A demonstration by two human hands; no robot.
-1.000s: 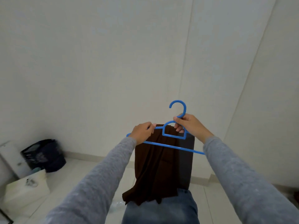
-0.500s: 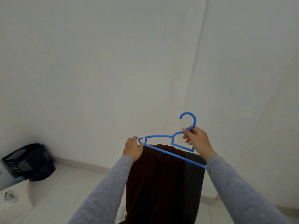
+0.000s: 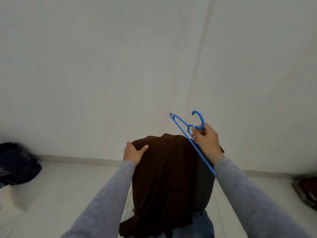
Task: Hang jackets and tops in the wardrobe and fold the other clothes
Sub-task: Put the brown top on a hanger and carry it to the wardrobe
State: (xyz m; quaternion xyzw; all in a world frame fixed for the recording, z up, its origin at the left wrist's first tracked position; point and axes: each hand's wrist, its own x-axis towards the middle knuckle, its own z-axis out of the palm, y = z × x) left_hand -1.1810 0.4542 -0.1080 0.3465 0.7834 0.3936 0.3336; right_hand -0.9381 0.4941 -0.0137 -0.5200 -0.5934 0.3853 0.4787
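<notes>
Dark bundle [image 3: 17,164] sits on the floor [image 3: 68,186], well left of the left hand, not in play.

Left hand [image 3: 134,152]: clamps the top left edge of the brown top [image 3: 171,177], thumb across the front, fingers behind. The top hangs between the two hands, down in front of the jeans [image 3: 200,225].

Blue hanger [image 3: 188,126]: tilted steeply, far tip up and away, low bar crossing the top's right edge. Can't tell if any part of it is inside the neckline; it looks outside.

Right hand [image 3: 207,141]: closed on the hanger's neck just under the hook.

My read is that the step is threading the hanger into the top. To do it well:
- left hand keeps the neck opening spread and taut
- feed one arm of the hanger in at an angle, then level it
- seat both shoulders before letting go; the fabric looks soft and will slip off a tilted hanger

Another clothes pile [image 3: 307,191] lies far right of the right hand. No wardrobe in view.
</notes>
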